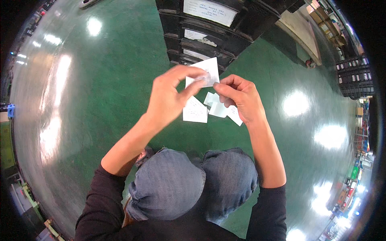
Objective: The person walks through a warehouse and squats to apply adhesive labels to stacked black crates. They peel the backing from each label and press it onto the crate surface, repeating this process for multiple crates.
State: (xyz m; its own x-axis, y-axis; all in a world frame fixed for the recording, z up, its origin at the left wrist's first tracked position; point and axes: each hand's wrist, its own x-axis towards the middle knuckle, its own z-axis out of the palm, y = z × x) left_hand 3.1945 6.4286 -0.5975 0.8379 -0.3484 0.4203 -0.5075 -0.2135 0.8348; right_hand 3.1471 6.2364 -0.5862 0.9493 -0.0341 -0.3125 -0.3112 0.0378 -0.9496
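Note:
A white paper slip (210, 64) with faint writing is held up in front of the stacked black bins. My right hand (242, 97) pinches its lower right corner between thumb and fingers. Over the left part of the slip, the thumb and forefinger of my left hand (171, 89) close in a pinch; their tips are blurred. Below, several more slips lie about on the green floor: a white written slip (195, 111) to the left, a pale slip (218, 109) in the middle, and another written slip (235, 115) partly under my right hand.
Straight ahead rises a stack of black plastic bins (205, 26) with paper labels on their fronts. At the far right are a low wheeled platform (300, 34) and shelving with dark bins (354, 74). Shiny green floor (100, 88) spreads around my bent knees (169, 184).

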